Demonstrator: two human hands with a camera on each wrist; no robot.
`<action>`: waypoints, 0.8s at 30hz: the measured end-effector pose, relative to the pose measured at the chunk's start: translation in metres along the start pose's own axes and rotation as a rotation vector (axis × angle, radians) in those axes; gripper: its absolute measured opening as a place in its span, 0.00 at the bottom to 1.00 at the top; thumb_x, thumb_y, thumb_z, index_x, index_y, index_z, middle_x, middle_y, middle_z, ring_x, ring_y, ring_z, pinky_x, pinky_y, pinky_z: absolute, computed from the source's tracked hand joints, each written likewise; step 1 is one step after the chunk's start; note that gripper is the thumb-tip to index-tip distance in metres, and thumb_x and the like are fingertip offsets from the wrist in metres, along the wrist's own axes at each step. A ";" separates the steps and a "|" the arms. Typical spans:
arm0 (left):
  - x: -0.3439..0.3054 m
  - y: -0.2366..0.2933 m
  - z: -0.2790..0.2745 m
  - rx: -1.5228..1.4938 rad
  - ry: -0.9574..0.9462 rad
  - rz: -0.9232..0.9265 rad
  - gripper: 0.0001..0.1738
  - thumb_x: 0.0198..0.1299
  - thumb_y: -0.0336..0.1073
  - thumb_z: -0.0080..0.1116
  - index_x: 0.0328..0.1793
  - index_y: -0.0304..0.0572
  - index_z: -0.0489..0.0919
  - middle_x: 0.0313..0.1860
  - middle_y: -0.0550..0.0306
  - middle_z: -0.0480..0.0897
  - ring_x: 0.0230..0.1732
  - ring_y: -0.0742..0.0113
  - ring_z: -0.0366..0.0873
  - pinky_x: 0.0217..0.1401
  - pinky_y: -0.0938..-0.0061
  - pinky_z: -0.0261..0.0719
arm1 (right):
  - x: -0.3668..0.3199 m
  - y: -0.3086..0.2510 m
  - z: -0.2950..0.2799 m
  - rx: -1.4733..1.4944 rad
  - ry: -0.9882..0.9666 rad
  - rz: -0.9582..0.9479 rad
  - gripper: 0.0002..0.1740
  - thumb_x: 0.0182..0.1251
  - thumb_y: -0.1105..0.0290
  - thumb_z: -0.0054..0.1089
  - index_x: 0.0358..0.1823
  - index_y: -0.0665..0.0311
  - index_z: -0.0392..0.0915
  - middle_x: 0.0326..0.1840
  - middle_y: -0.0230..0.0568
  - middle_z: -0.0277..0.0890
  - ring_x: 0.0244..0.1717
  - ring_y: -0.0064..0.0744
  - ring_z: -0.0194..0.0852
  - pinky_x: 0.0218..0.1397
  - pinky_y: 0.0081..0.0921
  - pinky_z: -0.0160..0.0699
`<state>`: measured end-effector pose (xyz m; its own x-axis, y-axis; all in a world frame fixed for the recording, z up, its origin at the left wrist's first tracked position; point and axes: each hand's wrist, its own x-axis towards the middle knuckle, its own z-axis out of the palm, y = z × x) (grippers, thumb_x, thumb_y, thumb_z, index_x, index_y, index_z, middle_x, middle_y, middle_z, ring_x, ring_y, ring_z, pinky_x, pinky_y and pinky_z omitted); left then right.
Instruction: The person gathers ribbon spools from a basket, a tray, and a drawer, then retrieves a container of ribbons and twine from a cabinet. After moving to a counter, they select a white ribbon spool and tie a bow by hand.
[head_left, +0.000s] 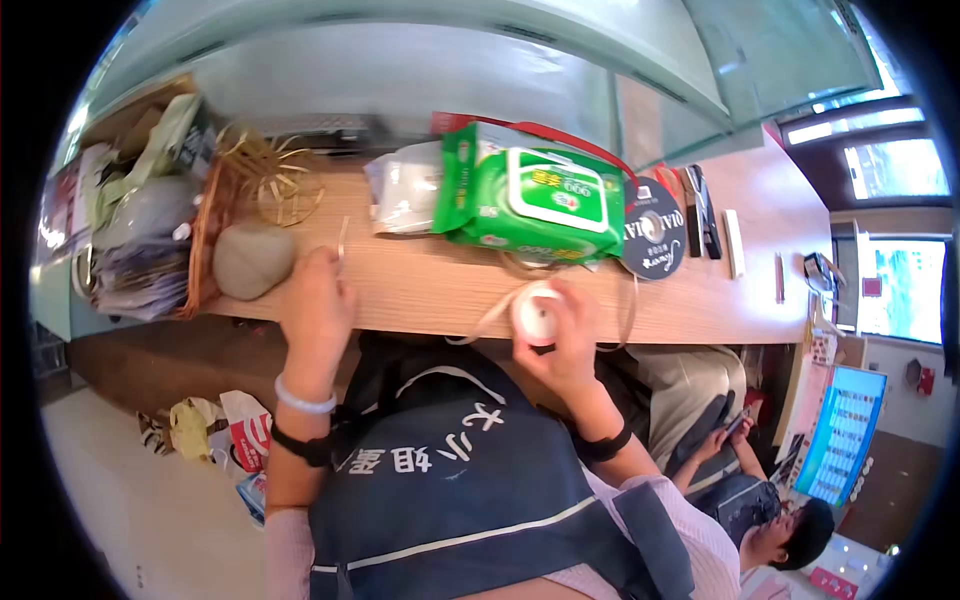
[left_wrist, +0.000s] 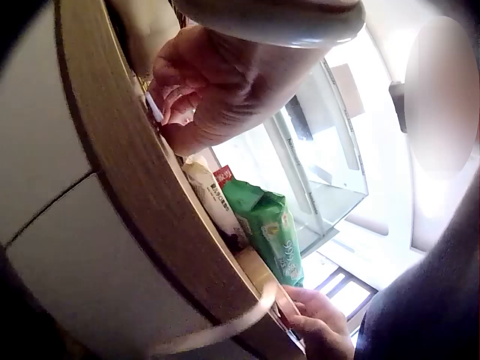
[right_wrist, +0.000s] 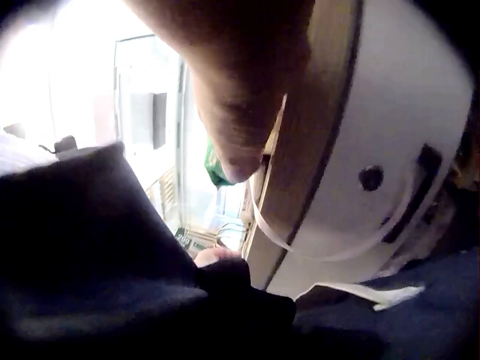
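My right hand (head_left: 568, 350) holds a roll of pale ribbon (head_left: 535, 312) near the front edge of the wooden table (head_left: 420, 300). A loose length of ribbon (left_wrist: 240, 322) loops from the roll over that edge, also in the right wrist view. At the left, beside a grey rounded stone (head_left: 252, 262), is my left hand (head_left: 318, 305). Its fingertips pinch a thin pale strip (left_wrist: 154, 107), which sticks up past the fingers in the head view. Behind the roll lies a green pack of wet wipes (head_left: 535, 195) with a white lid.
A wicker basket (head_left: 205, 240) full of papers stands far left, near gold ribbon loops (head_left: 275, 185). A white packet (head_left: 408, 190), a black printed disc (head_left: 655, 240) and black scissors (head_left: 703, 210) line the table. A glass case rises behind. A seated person (head_left: 770, 520) is at right.
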<state>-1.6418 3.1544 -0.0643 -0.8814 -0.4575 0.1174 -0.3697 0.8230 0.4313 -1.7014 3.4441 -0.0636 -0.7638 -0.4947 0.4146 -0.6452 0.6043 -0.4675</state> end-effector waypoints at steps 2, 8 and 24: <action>-0.003 0.000 -0.004 0.028 -0.033 -0.058 0.16 0.45 0.26 0.57 0.44 0.37 0.74 0.36 0.45 0.77 0.35 0.47 0.76 0.38 0.57 0.74 | -0.010 0.018 -0.010 -0.177 0.145 0.145 0.26 0.41 0.69 0.68 0.46 0.66 0.73 0.54 0.55 0.66 0.55 0.55 0.64 0.56 0.43 0.66; -0.020 -0.006 -0.013 -0.150 -0.078 -0.104 0.14 0.45 0.26 0.57 0.41 0.36 0.77 0.30 0.49 0.77 0.30 0.55 0.76 0.35 0.64 0.74 | -0.011 0.040 -0.017 -0.300 0.260 0.336 0.35 0.52 0.66 0.68 0.60 0.71 0.63 0.62 0.59 0.57 0.63 0.58 0.55 0.64 0.47 0.55; -0.108 -0.167 -0.135 -1.162 -0.378 0.256 0.06 0.45 0.24 0.59 0.32 0.34 0.79 0.27 0.60 0.78 0.24 0.77 0.74 0.23 0.82 0.70 | 0.018 -0.166 0.103 0.329 -0.384 -0.559 0.10 0.45 0.84 0.60 0.31 0.65 0.76 0.25 0.41 0.75 0.24 0.40 0.72 0.27 0.30 0.70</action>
<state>-1.4448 3.0210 -0.0287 -0.9900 -0.0450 0.1335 0.1336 0.0012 0.9910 -1.6103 3.2705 -0.0594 -0.2350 -0.8922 0.3858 -0.8652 0.0111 -0.5014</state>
